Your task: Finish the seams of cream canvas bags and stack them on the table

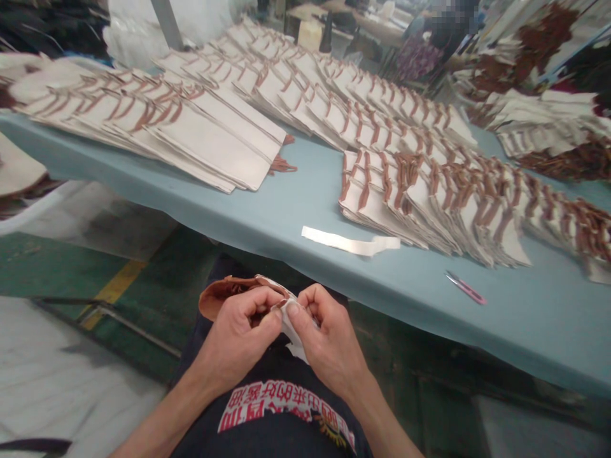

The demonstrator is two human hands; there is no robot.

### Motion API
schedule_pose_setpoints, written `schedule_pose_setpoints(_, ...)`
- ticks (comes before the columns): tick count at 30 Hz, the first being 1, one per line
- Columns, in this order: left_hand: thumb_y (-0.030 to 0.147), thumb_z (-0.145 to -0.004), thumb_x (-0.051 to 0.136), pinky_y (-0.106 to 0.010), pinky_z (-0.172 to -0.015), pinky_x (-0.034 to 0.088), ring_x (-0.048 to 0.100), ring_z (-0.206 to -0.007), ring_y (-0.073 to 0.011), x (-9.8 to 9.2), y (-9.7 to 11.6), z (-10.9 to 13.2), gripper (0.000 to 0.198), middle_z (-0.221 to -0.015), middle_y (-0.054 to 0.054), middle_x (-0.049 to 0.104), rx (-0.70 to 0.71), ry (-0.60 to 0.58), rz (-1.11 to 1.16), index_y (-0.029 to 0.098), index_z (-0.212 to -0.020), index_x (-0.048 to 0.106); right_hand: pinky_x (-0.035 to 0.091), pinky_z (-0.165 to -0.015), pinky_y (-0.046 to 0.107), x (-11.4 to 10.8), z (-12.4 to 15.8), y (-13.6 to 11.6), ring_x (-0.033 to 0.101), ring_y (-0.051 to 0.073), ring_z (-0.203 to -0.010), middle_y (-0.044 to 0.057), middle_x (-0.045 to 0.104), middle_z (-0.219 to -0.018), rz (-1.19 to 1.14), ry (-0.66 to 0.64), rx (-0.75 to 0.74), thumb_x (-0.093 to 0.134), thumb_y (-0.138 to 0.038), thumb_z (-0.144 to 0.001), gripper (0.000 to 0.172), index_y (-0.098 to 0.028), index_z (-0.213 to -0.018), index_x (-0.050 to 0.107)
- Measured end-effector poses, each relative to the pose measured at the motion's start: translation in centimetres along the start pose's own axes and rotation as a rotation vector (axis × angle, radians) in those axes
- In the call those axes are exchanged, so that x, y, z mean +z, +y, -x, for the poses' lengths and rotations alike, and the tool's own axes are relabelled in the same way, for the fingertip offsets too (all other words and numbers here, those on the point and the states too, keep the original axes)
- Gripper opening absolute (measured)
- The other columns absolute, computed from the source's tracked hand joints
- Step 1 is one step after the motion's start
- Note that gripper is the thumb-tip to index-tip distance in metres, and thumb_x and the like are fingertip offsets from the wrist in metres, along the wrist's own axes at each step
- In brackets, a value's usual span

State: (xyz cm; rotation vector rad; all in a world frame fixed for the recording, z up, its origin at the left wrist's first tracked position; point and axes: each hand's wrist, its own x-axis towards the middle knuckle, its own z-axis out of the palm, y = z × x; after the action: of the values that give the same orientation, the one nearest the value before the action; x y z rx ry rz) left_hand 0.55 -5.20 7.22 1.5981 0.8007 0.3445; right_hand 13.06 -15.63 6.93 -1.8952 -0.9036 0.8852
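- Dark clothing [272, 440] is closest, with red and white writing across it, under the two arms.
- On the far left, a big pile of white pieces with brown edges [143, 121] sits on the blue table [305, 197].
- Next comes the brown and white piece [213, 299]. It is up in both hands, in front of the table edge. Its round brown end pokes out to the left, past the left fingers.
- The left hand [241, 331] has its thumb and finger pinched close together on the piece.
- White cloth [296, 343] from between the thumbs hangs down in the gap between the hands.
- The right hand [331, 334] presses its thumb on the white part, with its fingers curled in.
- A white strip [351, 242] lies flat on the table.
- More brown and white piles [429, 197] sit behind it, to the right.
- Small pink snips [466, 289] lie near the front edge.
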Motion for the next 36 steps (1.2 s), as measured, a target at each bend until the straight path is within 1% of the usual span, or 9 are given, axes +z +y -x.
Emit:
schedule_pose_setpoints(4,0.035,-0.081,0.056,-0.023,-0.058,0.043,0.053,-0.064,-0.0145,0.0,0.2,-0.1,0.026,-0.070,-0.002,0.063,-0.019,-0.018,0.025,0.014,-0.070,0.065,0.031,-0.052,0.024,0.0,0.0,0.2,0.046,0.012,-0.054,-0.005,0.053,-0.062,-0.038,-0.002,0.007,0.058,-0.046,-0.095,0.028,-0.022,-0.079,0.054)
schedule_pose_setpoints(10,0.037,-0.079,0.059,-0.022,-0.056,0.037,0.048,-0.059,-0.0121,-0.4,0.4,-0.4,0.027,-0.066,0.000,0.060,-0.073,-0.080,0.094,0.014,-0.069,0.066,0.028,-0.048,0.021,0.1,-0.1,0.7,0.038,0.009,-0.051,-0.007,0.048,-0.060,-0.307,-0.114,0.085,0.062,-0.047,-0.094,0.031,-0.021,-0.079,0.052)
schedule_pose_setpoints(19,0.038,-0.086,0.072,-0.020,-0.057,0.033,0.045,-0.063,-0.0103,-1.6,-1.3,1.0,0.024,-0.073,0.001,0.060,-0.131,-0.164,0.357,0.015,-0.078,0.070,0.025,-0.045,0.018,-0.7,0.5,-0.6,0.036,0.007,-0.048,-0.006,0.051,-0.060,-0.589,-0.284,0.232,0.073,-0.072,-0.082,0.056,-0.019,-0.081,0.054)
schedule_pose_setpoints(22,0.040,-0.085,0.075,-0.020,-0.057,0.035,0.046,-0.064,-0.0105,-1.7,-0.9,1.3,0.026,-0.075,0.000,0.060,-0.146,-0.191,0.444,0.015,-0.078,0.073,0.025,-0.045,0.019,-1.0,0.8,-1.1,0.036,0.007,-0.050,-0.006,0.052,-0.062,-0.580,-0.271,0.213,0.071,-0.073,-0.085,0.056,-0.019,-0.084,0.055)
schedule_pose_setpoints(27,0.040,-0.085,0.078,-0.019,-0.056,0.035,0.047,-0.062,-0.0099,-1.6,-0.4,1.5,0.025,-0.073,0.001,0.059,-0.188,-0.207,0.541,0.016,-0.080,0.075,0.026,-0.046,0.020,-1.0,0.9,-1.2,0.037,0.008,-0.052,-0.006,0.050,-0.063,-0.447,-0.164,0.104,0.062,-0.062,-0.097,0.045,-0.019,-0.085,0.058)
schedule_pose_setpoints(29,0.040,-0.085,0.079,-0.018,-0.057,0.036,0.047,-0.063,-0.0097,-1.6,-0.4,1.6,0.024,-0.074,0.001,0.059,-0.181,-0.207,0.545,0.017,-0.080,0.075,0.030,-0.046,0.021,-1.0,1.0,-1.2,0.041,0.009,-0.052,-0.005,0.054,-0.064,-0.341,-0.090,0.034,0.062,-0.051,-0.099,0.034,-0.019,-0.089,0.060)
schedule_pose_setpoints(33,0.038,-0.087,0.078,-0.018,-0.060,0.040,0.051,-0.068,-0.0105,-1.6,-0.3,1.6,0.022,-0.082,0.000,0.063,-0.140,-0.169,0.517,0.017,-0.080,0.077,0.046,-0.061,0.024,-1.9,1.5,-2.0,0.058,0.012,-0.066,-0.002,0.066,-0.077,0.057,0.310,-0.337,0.066,-0.024,-0.095,0.006,-0.021,-0.092,0.062)
schedule_pose_setpoints(34,0.038,-0.088,0.077,-0.018,-0.060,0.041,0.052,-0.069,-0.0108,-1.6,-0.3,1.6,0.021,-0.084,0.000,0.064,-0.132,-0.165,0.509,0.017,-0.081,0.077,0.049,-0.068,0.025,-2.2,1.7,-2.4,0.062,0.014,-0.072,0.000,0.068,-0.082,0.160,0.375,-0.457,0.066,-0.021,-0.095,0.005,-0.021,-0.092,0.062)
schedule_pose_setpoints(36,0.038,-0.090,0.075,-0.018,-0.062,0.043,0.054,-0.071,-0.0113,-1.6,-0.2,1.5,0.021,-0.087,-0.001,0.066,-0.123,-0.161,0.491,0.018,-0.084,0.078,0.051,-0.079,0.028,-2.6,2.1,-3.1,0.066,0.016,-0.084,0.003,0.072,-0.091,0.323,0.399,-0.665,0.067,-0.020,-0.096,0.004,-0.020,-0.096,0.063)
